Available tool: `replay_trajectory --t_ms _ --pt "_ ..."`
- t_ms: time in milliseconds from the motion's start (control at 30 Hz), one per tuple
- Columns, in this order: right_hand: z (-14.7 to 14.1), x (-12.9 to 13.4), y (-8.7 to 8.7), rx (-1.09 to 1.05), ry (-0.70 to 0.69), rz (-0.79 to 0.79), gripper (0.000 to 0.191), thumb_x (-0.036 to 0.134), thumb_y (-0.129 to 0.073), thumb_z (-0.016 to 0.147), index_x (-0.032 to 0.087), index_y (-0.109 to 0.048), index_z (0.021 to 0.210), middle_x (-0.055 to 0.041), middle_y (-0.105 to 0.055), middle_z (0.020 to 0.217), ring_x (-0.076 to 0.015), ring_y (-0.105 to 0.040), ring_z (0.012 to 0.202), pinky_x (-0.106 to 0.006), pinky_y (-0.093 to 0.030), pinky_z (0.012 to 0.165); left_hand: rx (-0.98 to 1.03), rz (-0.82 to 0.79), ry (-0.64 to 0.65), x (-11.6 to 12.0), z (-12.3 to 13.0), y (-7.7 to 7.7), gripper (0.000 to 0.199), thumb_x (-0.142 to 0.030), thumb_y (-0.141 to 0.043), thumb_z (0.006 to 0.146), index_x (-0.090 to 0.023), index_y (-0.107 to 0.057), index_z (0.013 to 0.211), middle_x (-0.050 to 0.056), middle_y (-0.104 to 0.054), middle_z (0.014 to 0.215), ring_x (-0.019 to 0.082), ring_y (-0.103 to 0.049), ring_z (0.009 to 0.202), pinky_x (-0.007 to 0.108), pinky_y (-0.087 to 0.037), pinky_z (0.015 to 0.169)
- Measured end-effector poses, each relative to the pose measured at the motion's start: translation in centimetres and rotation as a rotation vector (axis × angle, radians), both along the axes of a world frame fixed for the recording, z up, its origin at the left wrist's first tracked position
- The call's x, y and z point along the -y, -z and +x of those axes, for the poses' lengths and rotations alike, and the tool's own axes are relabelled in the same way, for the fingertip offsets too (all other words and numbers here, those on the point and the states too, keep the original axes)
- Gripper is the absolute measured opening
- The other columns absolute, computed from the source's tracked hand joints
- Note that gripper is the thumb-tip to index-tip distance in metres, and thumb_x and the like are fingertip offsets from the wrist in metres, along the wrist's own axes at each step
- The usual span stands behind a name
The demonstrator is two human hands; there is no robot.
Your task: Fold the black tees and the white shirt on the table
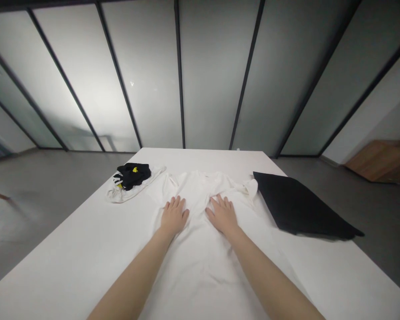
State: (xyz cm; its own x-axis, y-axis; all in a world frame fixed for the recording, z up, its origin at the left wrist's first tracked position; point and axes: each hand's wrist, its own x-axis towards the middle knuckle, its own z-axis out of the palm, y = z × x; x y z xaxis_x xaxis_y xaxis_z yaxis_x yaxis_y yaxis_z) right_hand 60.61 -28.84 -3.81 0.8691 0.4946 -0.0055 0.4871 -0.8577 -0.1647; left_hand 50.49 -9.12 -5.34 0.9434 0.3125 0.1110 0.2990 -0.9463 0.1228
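Note:
A white T-shirt lies spread on the white table, its neckline at the far end and its body running towards me. My left hand rests flat on the left chest of the shirt, fingers stretched out. On the right chest lies my right hand, palm down with fingers spread. Neither hand grips anything. Small creases run through the fabric between and below the hands. The right sleeve is bunched near the black sheet, and the left sleeve is wrinkled.
A black folded garment with yellow and white marks sits on a white cloth at the far left. To the right, a flat black sheet reaches over the edge of the table. Frosted glass panels stand behind.

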Motion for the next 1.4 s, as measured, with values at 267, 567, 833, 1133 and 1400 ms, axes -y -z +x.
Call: replay_trajectory --t_ms 267,567,833,1133,1400 --pt "-4.5 2.5 0.7 -0.067 -0.026 -0.053 0.068 0.053 -0.046 0.105 0.027 -0.037 0.167 -0.0127 -0.022 0.177 -0.0427 -0.02 0.161 -0.059 -0.011 0.127 -0.059 0.039 -0.211 0.5 -6.3 0.4 0.064 -0.046 -0.041 0.105 -0.015 -0.046 0.161 0.018 -0.039 0.169 0.039 -0.034 0.157 0.057 -0.03 0.125" --pt "-5.2 2.8 1.0 -0.045 0.091 -0.088 0.07 0.06 -0.042 0.105 0.027 -0.038 0.167 -0.0176 -0.025 0.175 -0.0451 -0.024 0.159 -0.059 -0.016 0.125 -0.009 0.045 -0.047 1.4 -6.2 1.2 0.063 -0.045 -0.043 0.103 -0.015 -0.052 0.157 0.017 -0.044 0.167 0.038 -0.028 0.16 0.057 -0.025 0.129" --pt "2.4 1.1 0.4 0.037 0.162 -0.02 0.062 0.053 -0.042 0.107 0.022 -0.046 0.16 -0.0183 -0.038 0.169 -0.0401 -0.034 0.153 -0.054 -0.02 0.123 0.023 0.023 -0.12 -1.6 3.0 0.0 0.058 -0.048 -0.045 0.104 -0.017 -0.057 0.152 0.017 -0.048 0.164 0.038 -0.042 0.151 0.053 -0.034 0.122" --pt "6.0 4.7 1.0 0.178 0.342 -0.014 0.063 0.045 -0.043 0.105 0.017 -0.045 0.161 -0.0194 -0.051 0.158 -0.0359 -0.046 0.142 -0.047 -0.027 0.117 0.1 0.033 -0.301 -6.9 2.4 -0.1 0.049 -0.038 -0.039 0.105 -0.013 -0.066 0.138 0.018 -0.06 0.152 0.034 -0.051 0.143 0.05 -0.041 0.116" --pt "2.5 6.2 0.9 0.158 0.277 -0.06 0.066 0.045 -0.042 0.104 0.02 -0.039 0.166 -0.0194 -0.046 0.161 -0.0386 -0.043 0.143 -0.05 -0.018 0.124 0.067 0.097 -0.423 -6.6 -2.6 -0.4 0.055 -0.044 -0.038 0.106 -0.013 -0.062 0.145 0.021 -0.054 0.157 0.042 -0.047 0.146 0.057 -0.036 0.118"
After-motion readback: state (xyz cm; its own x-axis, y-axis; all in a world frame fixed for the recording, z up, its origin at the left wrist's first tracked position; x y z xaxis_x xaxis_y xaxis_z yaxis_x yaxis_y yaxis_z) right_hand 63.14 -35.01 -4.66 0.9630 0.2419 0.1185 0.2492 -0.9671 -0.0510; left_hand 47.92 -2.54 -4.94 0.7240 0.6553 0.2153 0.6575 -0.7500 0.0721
